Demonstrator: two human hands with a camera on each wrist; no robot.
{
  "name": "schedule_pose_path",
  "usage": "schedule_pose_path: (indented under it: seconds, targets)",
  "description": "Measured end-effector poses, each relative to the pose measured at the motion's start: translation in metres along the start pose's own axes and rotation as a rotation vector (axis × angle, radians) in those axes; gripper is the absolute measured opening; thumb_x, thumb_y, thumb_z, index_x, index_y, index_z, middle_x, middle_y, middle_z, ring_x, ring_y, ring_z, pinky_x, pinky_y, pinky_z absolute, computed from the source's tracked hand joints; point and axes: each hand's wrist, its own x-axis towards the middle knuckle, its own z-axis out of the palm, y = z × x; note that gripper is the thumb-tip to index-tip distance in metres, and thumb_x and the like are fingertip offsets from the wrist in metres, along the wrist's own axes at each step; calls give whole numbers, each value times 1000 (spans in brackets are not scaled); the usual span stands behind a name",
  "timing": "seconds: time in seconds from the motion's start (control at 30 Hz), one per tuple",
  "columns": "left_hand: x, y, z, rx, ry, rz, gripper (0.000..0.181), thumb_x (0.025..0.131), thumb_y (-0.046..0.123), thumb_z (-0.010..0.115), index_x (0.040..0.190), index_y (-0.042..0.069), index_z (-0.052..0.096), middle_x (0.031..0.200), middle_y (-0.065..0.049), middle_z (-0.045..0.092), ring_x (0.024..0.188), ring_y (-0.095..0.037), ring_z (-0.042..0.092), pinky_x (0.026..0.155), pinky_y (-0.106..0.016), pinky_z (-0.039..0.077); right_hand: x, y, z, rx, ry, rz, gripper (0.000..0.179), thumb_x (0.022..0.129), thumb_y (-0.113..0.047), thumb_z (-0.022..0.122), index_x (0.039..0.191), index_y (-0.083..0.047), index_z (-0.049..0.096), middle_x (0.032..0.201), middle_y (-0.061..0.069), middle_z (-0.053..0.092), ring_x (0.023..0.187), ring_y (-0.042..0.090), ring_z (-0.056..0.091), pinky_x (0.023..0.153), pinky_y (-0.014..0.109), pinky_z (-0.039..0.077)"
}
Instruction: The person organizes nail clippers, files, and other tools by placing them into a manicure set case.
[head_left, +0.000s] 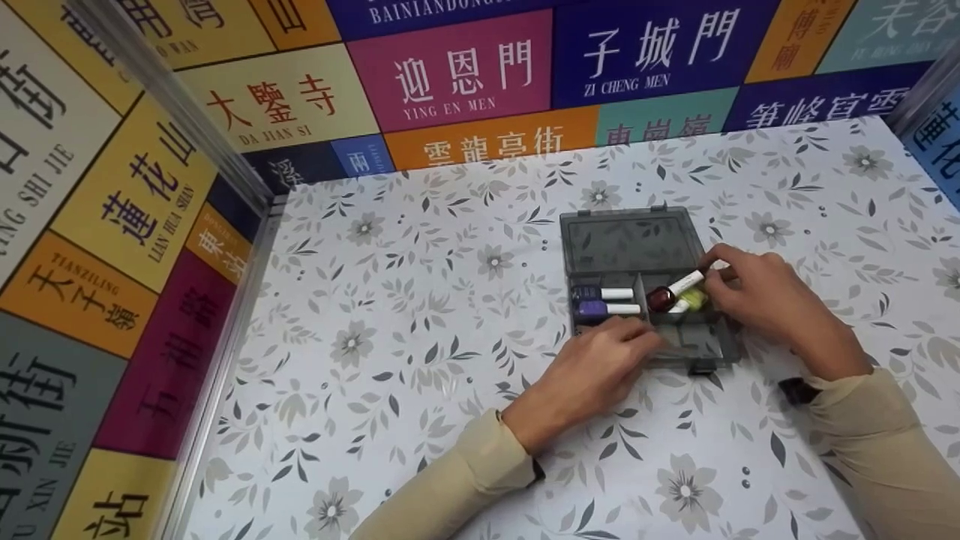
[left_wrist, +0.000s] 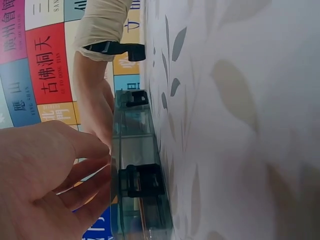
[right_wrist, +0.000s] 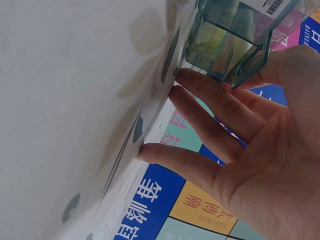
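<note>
A dark translucent plastic compartment box point(head_left: 690, 341) lies on the table with its lid point(head_left: 630, 240) folded back. Two nail polish bottles, one dark blue point(head_left: 587, 293) and one purple point(head_left: 594, 308), lie in its left part, white caps pointing right. In the right part, a dark red nail polish bottle point(head_left: 663, 299) lies tilted over a yellow-green bottle point(head_left: 694, 300). My right hand point(head_left: 769, 296) pinches the red bottle's white cap with thumb and forefinger; its other fingers point(right_wrist: 200, 120) spread down to the tabletop. Loosely bent, the fingers of my left hand point(head_left: 600, 364) rest at the box's front left rim.
A white cloth point(head_left: 420, 375) with grey flowers and leaves covers the table. Colourful panels with Chinese lettering point(head_left: 457, 71) stand along the back and left edges. Two dark latches point(left_wrist: 142, 181) stick out from the box's front side.
</note>
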Motion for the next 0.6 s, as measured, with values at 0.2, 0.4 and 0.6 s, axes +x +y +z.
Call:
schedule_pose_path:
  seconds: [0.2,0.4,0.6]
  targets:
    - [-11,-3,-4,29,17,-2,23,109,17,62,127,22,75,133,5,72,124,-11,68,107,-21,56,0,-1,-1,-4,-17,21,26,108,-24,53,125,-13,69,117,25,80,88,31,72,72,42,51]
    - [-21,-10,-10,45,24,-5,28,105,11,66,128,23,77,136,3,72,125,-11,68,107,-19,56,0,-1,-1,0,-18,25,26,107,-22,53,125,-12,69,116,25,80,91,32,73,75,43,52]
    - [-36,-20,-15,8,56,-24,29,104,10,69,128,25,76,136,2,72,127,-12,68,104,-20,58,1,-1,-1,8,-35,33,27,106,-21,52,125,-11,69,119,27,79,93,33,75,76,43,52]
